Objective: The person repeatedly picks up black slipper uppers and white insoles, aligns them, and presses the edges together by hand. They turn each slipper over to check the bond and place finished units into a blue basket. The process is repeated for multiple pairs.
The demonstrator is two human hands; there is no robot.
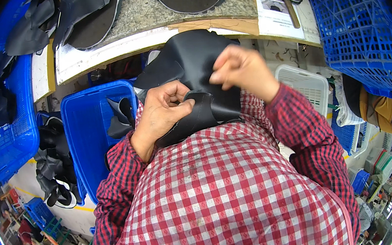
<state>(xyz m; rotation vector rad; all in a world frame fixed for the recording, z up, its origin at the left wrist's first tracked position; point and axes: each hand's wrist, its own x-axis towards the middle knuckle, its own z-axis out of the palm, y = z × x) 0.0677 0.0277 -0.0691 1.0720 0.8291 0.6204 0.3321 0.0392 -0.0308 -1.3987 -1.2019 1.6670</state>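
As the head view has it, the black piece (200, 56) lies across the lap, its edge pinched by the left hand (163, 109); the right hand (243, 68) hovers, blurred, fingers curled, grip unclear! Panels look joined already; what remains, I can't tell.

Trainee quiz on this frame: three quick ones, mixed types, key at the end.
1. Which hand has its thumb and forefinger at the curved edge of the black material?
2. True or false: the open blue bin stands to the right of the black material.
3. The apron pattern is: A) dots B) plain C) checks.

Key: 1. left hand; 2. false, it is on the left; 3. C.
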